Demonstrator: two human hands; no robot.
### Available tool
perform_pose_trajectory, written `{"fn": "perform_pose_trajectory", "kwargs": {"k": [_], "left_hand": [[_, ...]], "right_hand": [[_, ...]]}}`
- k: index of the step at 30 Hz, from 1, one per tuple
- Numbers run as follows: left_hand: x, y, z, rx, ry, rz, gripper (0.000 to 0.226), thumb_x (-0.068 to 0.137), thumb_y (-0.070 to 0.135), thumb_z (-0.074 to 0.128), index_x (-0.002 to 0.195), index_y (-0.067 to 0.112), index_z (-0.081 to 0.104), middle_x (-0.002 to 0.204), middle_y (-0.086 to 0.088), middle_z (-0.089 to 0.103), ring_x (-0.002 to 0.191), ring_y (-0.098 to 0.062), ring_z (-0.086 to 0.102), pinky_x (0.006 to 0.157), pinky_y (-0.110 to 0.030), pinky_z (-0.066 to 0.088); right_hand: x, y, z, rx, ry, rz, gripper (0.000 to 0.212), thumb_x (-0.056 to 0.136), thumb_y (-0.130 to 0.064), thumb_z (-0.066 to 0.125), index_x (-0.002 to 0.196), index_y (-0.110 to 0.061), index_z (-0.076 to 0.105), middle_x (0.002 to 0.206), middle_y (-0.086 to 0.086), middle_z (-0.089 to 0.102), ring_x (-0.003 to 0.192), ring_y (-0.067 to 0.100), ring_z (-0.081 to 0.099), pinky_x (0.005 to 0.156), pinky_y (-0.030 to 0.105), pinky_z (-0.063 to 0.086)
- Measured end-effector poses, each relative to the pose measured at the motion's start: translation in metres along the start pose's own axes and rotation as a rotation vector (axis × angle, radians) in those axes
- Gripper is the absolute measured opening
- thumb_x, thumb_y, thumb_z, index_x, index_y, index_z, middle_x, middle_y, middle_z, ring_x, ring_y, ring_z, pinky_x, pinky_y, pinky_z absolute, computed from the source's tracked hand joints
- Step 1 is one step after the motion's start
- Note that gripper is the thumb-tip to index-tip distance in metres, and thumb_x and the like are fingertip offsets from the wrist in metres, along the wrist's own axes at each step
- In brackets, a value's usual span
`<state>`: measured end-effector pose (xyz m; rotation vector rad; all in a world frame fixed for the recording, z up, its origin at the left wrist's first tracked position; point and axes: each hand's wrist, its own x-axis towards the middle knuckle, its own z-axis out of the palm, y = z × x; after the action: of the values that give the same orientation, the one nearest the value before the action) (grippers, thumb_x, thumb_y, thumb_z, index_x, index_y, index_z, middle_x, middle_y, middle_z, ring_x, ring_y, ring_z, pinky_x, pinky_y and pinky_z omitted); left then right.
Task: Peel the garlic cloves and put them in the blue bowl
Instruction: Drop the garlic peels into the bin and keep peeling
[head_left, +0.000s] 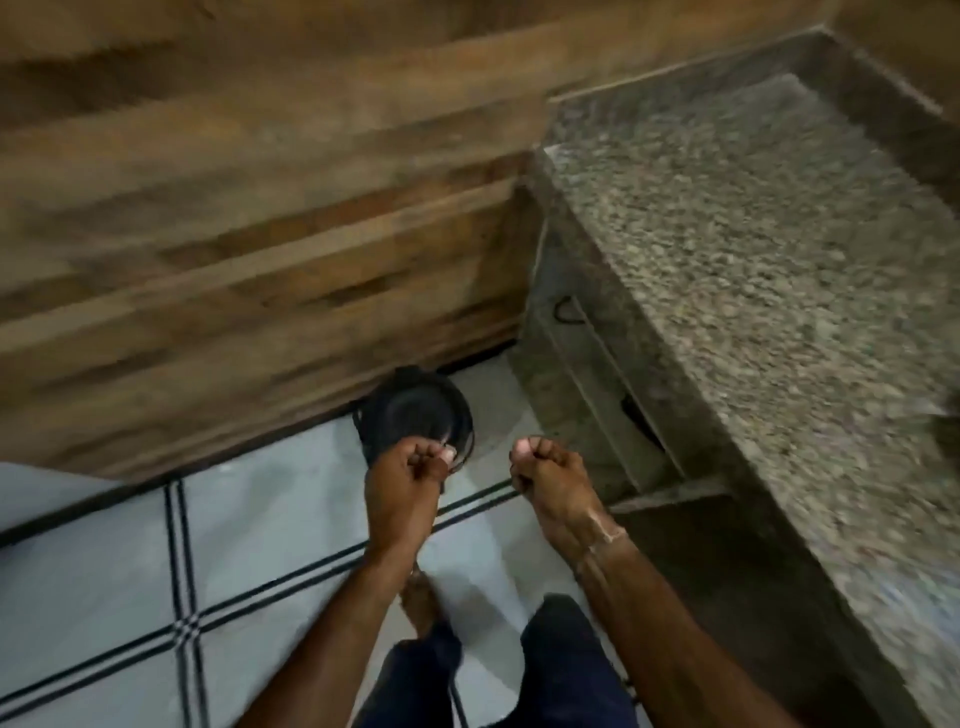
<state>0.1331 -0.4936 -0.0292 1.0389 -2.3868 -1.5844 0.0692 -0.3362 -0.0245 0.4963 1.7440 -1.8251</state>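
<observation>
Both arms reach down at centre frame. The left hand (410, 467) pinches something small and pale, maybe a garlic clove (448, 455), too blurred to be sure. The right hand (545, 467) is clenched, with nothing visible in it. Just above the left hand sits a dark round container (410, 410) on the tiled floor (104, 571), contents unclear. Granite counter (753, 260) at right, wooden wall (234, 208) upper left.

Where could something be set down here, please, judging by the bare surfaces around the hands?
The speckled stone counter on the right shows bare from its front edge back to the raised rim. Below, the tiled floor left of the left hand is bare. It is tighter between the wooden cabinet and counter, where a dark round object sits beyond both hands, the right hand included.
</observation>
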Motion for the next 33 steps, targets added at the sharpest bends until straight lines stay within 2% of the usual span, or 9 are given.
{"fn": "perform_pose_trajectory", "kwargs": {"k": [12, 16, 20, 22, 25, 27, 29, 31, 33], "left_hand": [[0.142, -0.114, -0.043, -0.077, 0.110, -0.384, 0.013, 0.095, 0.031, 0.075, 0.095, 0.017, 0.073, 0.086, 0.005, 0.073, 0.077, -0.009, 0.068, 0.061, -0.015, 0.046], [0.180, -0.184, -0.014, -0.098, 0.026, -0.639, 0.015, 0.093, 0.031, 0.076, 0.082, 0.022, 0.073, 0.081, 0.000, 0.073, 0.081, -0.022, 0.069, 0.083, -0.038, 0.058], [0.236, -0.263, 0.043, -0.209, 0.000, -0.883, 0.022, 0.089, 0.024, 0.079, 0.071, 0.014, 0.072, 0.063, -0.004, 0.064, 0.061, -0.023, 0.059, 0.066, -0.032, 0.045], [0.259, -0.273, 0.060, -0.247, 0.000, -0.911, 0.018, 0.088, 0.022, 0.079, 0.081, 0.006, 0.073, 0.067, -0.006, 0.064, 0.062, -0.023, 0.058, 0.064, -0.033, 0.044], [0.303, -0.313, 0.102, -0.320, 0.018, -0.926, 0.029, 0.087, 0.025, 0.081, 0.105, 0.003, 0.075, 0.100, -0.014, 0.075, 0.093, -0.032, 0.071, 0.074, -0.035, 0.055], [0.324, -0.340, 0.127, -0.455, 0.017, -0.978, 0.015, 0.089, 0.013, 0.077, 0.101, 0.005, 0.073, 0.106, -0.015, 0.075, 0.095, -0.030, 0.072, 0.080, -0.037, 0.059], [0.330, -0.348, 0.135, -0.499, 0.023, -0.996, 0.027, 0.072, 0.015, 0.087, 0.094, 0.008, 0.073, 0.100, -0.013, 0.075, 0.088, -0.027, 0.072, 0.084, -0.043, 0.062], [0.329, -0.347, 0.141, -0.444, 0.073, -0.956, 0.036, 0.055, 0.024, 0.092, 0.085, 0.014, 0.072, 0.090, -0.011, 0.075, 0.087, -0.030, 0.072, 0.086, -0.050, 0.062], [0.324, -0.329, 0.147, -0.440, 0.067, -0.890, 0.010, 0.080, 0.015, 0.083, 0.086, 0.014, 0.075, 0.092, -0.010, 0.075, 0.089, -0.028, 0.070, 0.085, -0.044, 0.060]], "right_hand": [[0.150, 0.066, 0.133, -0.163, -0.008, 0.315, 0.012, 0.097, -0.005, 0.063, 0.086, -0.007, 0.067, 0.069, 0.008, 0.057, 0.064, 0.017, 0.051, 0.069, 0.031, 0.051], [0.210, 0.119, 0.142, -0.176, 0.040, 0.456, 0.009, 0.097, -0.007, 0.066, 0.088, -0.007, 0.065, 0.072, 0.009, 0.060, 0.064, 0.016, 0.055, 0.071, 0.032, 0.050], [0.287, 0.191, 0.152, -0.142, 0.083, 0.516, 0.017, 0.097, -0.007, 0.068, 0.081, -0.003, 0.067, 0.069, 0.010, 0.062, 0.066, 0.020, 0.058, 0.071, 0.037, 0.050], [0.316, 0.202, 0.156, -0.166, 0.077, 0.513, 0.010, 0.096, -0.007, 0.069, 0.091, 0.002, 0.070, 0.080, 0.011, 0.066, 0.076, 0.023, 0.062, 0.078, 0.038, 0.052], [0.371, 0.228, 0.165, -0.183, -0.011, 0.493, 0.014, 0.102, 0.000, 0.056, 0.099, -0.010, 0.067, 0.105, 0.009, 0.067, 0.091, 0.019, 0.065, 0.087, 0.035, 0.053], [0.400, 0.238, 0.163, -0.134, -0.044, 0.551, 0.026, 0.110, -0.004, 0.040, 0.126, -0.001, 0.060, 0.131, 0.013, 0.063, 0.121, 0.032, 0.063, 0.104, 0.040, 0.048], [0.410, 0.241, 0.161, -0.082, -0.057, 0.623, 0.041, 0.114, -0.013, 0.025, 0.147, 0.002, 0.044, 0.149, 0.012, 0.053, 0.142, 0.033, 0.047, 0.120, 0.047, 0.032], [0.416, 0.252, 0.157, -0.055, -0.015, 0.647, 0.044, 0.114, -0.019, 0.024, 0.151, -0.003, 0.041, 0.154, 0.012, 0.050, 0.145, 0.031, 0.045, 0.124, 0.049, 0.024], [0.413, 0.249, 0.164, -0.049, -0.011, 0.660, 0.041, 0.114, -0.023, 0.026, 0.144, -0.008, 0.049, 0.145, 0.012, 0.056, 0.136, 0.030, 0.052, 0.120, 0.047, 0.032]]}}
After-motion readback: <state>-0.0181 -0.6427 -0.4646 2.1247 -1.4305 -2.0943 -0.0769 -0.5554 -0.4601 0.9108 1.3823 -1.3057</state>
